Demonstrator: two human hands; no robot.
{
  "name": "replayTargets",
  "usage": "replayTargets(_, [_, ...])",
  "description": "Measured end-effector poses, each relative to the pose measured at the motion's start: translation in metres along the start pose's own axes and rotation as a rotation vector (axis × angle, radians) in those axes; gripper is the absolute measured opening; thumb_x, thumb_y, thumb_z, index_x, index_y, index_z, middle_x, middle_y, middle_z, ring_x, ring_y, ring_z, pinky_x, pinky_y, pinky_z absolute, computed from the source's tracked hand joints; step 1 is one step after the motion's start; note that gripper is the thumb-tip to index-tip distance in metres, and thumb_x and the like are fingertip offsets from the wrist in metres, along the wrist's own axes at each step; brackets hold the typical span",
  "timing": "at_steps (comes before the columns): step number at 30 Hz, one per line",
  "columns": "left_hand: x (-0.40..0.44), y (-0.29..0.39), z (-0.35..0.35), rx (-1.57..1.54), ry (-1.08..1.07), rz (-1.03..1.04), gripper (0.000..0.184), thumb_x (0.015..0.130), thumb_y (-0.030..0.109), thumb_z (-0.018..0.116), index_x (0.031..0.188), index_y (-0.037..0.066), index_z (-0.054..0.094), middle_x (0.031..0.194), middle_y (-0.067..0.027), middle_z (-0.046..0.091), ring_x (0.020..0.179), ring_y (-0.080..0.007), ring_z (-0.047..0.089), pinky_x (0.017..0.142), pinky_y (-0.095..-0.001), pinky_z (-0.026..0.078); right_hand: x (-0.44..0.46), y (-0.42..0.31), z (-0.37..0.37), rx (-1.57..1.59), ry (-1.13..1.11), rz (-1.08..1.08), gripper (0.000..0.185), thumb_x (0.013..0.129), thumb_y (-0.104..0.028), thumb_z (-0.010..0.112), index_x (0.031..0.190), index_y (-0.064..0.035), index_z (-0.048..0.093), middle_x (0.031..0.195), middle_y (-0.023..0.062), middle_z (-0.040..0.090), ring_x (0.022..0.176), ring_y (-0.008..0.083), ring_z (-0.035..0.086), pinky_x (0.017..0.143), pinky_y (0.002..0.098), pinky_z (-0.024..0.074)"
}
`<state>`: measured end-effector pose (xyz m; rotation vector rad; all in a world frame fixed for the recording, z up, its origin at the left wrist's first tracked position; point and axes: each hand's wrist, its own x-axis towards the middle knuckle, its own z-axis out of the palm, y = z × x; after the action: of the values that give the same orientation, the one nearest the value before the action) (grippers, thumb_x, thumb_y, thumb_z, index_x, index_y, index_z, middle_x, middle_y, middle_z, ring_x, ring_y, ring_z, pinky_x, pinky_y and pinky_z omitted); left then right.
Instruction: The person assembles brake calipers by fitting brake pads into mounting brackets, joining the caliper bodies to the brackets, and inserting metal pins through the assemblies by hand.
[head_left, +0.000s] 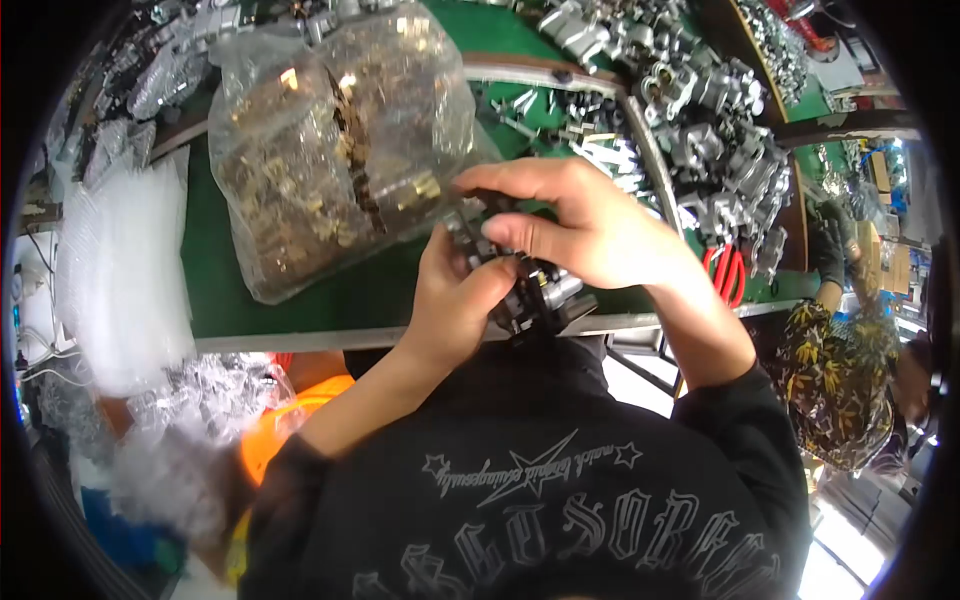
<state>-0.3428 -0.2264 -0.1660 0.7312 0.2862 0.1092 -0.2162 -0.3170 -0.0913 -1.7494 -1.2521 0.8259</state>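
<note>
A dark metal assembly (541,292) with silver and black parts is held at the table's front edge, close to my body. My left hand (452,300) is closed round its left side, thumb pressed on top. Over its far end, my right hand (590,225) curls with thumb and index finger on either side of a dark piece. The fingers cover much of the assembly, so its exact kind is hidden. Just beyond my hands lies a clear plastic bag (285,180) full of small brass-coloured parts.
Silver metal castings (710,130) are heaped at the right, beside a metal divider strip (650,150). Red-handled pliers (726,275) lie near the front edge. White foam wrap (125,265) hangs at the left. Another person (838,370) in a patterned garment is at far right.
</note>
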Motion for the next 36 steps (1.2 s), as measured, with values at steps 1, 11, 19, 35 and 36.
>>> replayTargets(1, [0.003, 0.002, -0.002, 0.043, -0.014, 0.032, 0.042, 0.073, 0.003, 0.054, 0.113, 0.001, 0.038, 0.097, -0.0055, 0.051, 0.087, -0.0128, 0.053, 0.077, -0.0275, 0.044, 0.002, 0.003, -0.002, 0.064, -0.02, -0.004, 0.038, 0.082, -0.013, 0.056, 0.115, 0.0031, 0.048, 0.1, 0.014, 0.058, 0.092, 0.0188, 0.055, 0.079, 0.0285, 0.0429])
replayTargets(11, [-0.007, 0.007, -0.021, -0.092, 0.028, 0.031, 0.044, 0.071, 0.001, 0.054, 0.111, 0.004, 0.037, 0.102, -0.007, 0.052, 0.093, -0.0152, 0.054, 0.082, -0.0303, 0.044, 0.034, 0.088, -0.042, -0.693, 0.325, 0.155, 0.012, 0.071, -0.008, 0.062, 0.079, 0.0002, 0.064, 0.076, 0.0148, 0.06, 0.071, 0.0289, 0.058, 0.067, 0.0333, 0.0458])
replayTargets(19, [-0.009, 0.003, -0.036, -0.198, 0.041, 0.022, 0.06, 0.068, -0.005, 0.051, 0.123, 0.006, 0.03, 0.117, -0.013, 0.047, 0.108, -0.0246, 0.049, 0.089, -0.0385, 0.042, 0.04, 0.092, -0.023, -0.815, 0.345, 0.137, 0.017, 0.069, -0.012, 0.064, 0.077, 0.0021, 0.061, 0.078, 0.0172, 0.059, 0.075, 0.0329, 0.057, 0.067, 0.0378, 0.0446])
replayTargets(35, [-0.005, -0.01, -0.029, -0.164, -0.065, -0.127, 0.062, 0.067, 0.008, 0.063, 0.121, 0.0, 0.035, 0.109, -0.014, 0.051, 0.1, -0.0264, 0.054, 0.087, -0.0389, 0.045, -0.042, 0.11, -0.049, -1.051, 0.277, 0.239, 0.012, 0.072, -0.006, 0.057, 0.083, -0.0012, 0.057, 0.078, 0.0127, 0.055, 0.078, 0.0302, 0.055, 0.07, 0.0383, 0.0447])
replayTargets(36, [-0.006, -0.009, -0.027, -0.186, -0.079, -0.133, 0.062, 0.067, 0.009, 0.064, 0.121, 0.0, 0.035, 0.11, -0.0137, 0.051, 0.1, -0.0261, 0.054, 0.087, -0.0386, 0.045, -0.04, 0.107, -0.049, -1.107, 0.238, 0.244, 0.011, 0.073, -0.005, 0.055, 0.083, -0.0012, 0.055, 0.077, 0.0129, 0.054, 0.077, 0.0303, 0.054, 0.069, 0.0387, 0.0446])
